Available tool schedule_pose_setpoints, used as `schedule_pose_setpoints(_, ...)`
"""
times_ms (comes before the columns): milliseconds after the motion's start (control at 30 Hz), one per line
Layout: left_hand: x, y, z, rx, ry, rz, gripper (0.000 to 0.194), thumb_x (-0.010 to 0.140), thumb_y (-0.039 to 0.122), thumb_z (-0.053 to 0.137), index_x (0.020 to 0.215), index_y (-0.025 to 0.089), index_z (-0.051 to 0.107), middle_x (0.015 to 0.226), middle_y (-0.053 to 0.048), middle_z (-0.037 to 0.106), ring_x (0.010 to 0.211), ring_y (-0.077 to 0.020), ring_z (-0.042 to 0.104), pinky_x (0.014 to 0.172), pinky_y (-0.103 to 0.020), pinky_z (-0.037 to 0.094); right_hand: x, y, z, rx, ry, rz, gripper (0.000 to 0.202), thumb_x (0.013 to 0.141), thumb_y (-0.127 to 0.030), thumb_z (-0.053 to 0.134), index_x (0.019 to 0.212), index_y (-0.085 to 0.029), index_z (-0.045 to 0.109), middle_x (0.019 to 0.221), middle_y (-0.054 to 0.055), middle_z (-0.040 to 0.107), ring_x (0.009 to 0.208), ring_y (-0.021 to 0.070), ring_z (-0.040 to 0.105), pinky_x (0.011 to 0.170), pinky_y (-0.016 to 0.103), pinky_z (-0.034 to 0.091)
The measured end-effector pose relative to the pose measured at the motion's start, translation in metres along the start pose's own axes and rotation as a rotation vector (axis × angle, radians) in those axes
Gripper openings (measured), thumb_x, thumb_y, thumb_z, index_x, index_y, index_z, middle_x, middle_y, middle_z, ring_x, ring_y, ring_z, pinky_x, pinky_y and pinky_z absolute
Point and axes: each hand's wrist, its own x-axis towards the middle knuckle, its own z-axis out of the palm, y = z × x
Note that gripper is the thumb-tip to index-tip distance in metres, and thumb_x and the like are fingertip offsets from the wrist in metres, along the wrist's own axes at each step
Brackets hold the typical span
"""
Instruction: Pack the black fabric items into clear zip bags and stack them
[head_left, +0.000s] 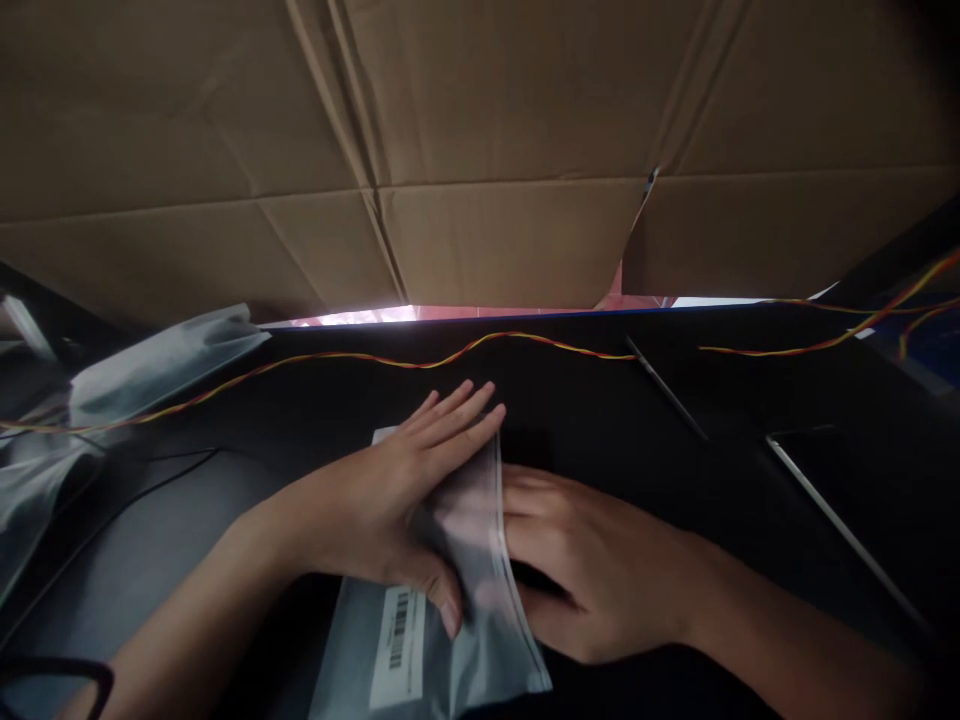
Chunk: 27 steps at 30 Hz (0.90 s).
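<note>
My left grip [382, 490] spread wide over a frosted, barcode-labelled bag [480, 650], near middle of the table [585, 410], mouth [500, 540] facing right, long axis unclear to me, right grip [577, 560] partly inside, its hold I can't tell.

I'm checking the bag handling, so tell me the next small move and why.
Probably spread the fingers of the right hand slightly to widen the mouth of the translucent plastic bag. They appear to reach inside, showing faintly through the film past its edge, and the left hand lies across the bag, which should help steady it. Any contents can't be made out.
</note>
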Motion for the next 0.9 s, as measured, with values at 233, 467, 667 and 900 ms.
schedule_pose_setpoints(233, -0.001, -0.002, -0.006, 0.06, -0.026, -0.075, 0.124, 0.082, 0.084, 0.077, 0.176, 0.028, 0.018, 0.183, -0.014, 0.02, 0.169, -0.0394, 0.018, 0.137, -0.064, 0.023, -0.003, 0.013, -0.01, -0.166, 0.078, 0.138, 0.026, 0.104, -0.021, 0.065, 0.129, -0.018, 0.072, 0.143, 0.011, 0.072, 0.145, 0.0244, 0.06, 0.13, 0.043, 0.041)
schedule_pose_setpoints(467, 0.008, 0.002, 0.006, 0.017, -0.035, -0.014, 0.147, 0.065, 0.087, 0.087, 0.177, 0.02, 0.018, 0.182, -0.019, 0.015, 0.169, -0.0472, 0.007, 0.137, -0.071, 0.015, 0.001, 0.013, 0.008, -0.157, -0.055, 0.022, 0.026, 0.104, -0.031, 0.066, 0.124, -0.016, 0.073, 0.132, 0.012, 0.078, 0.137, 0.0274, 0.067, 0.128, 0.045, 0.043)
schedule_pose_setpoints(667, 0.013, 0.011, 0.012, 0.028, 0.035, 0.056, 0.148, 0.066, 0.085, 0.089, 0.177, 0.021, 0.015, 0.182, -0.018, 0.021, 0.169, -0.0462, 0.008, 0.138, -0.068, 0.014, 0.008, 0.015, 0.031, -0.209, 0.18, 0.056, 0.028, 0.103, -0.024, 0.064, 0.13, -0.018, 0.069, 0.138, 0.016, 0.076, 0.144, 0.0313, 0.062, 0.128, 0.053, 0.042)
schedule_pose_setpoints(900, 0.004, -0.001, 0.002, 0.028, 0.029, 0.011, 0.145, 0.066, 0.083, 0.09, 0.177, 0.029, 0.015, 0.182, -0.015, 0.022, 0.169, -0.0463, 0.017, 0.138, -0.068, 0.017, -0.004, 0.001, -0.015, 0.057, -0.059, 0.187, 0.014, 0.103, -0.021, 0.068, 0.115, -0.022, 0.075, 0.129, 0.005, 0.078, 0.125, 0.0212, 0.072, 0.118, 0.036, 0.053)
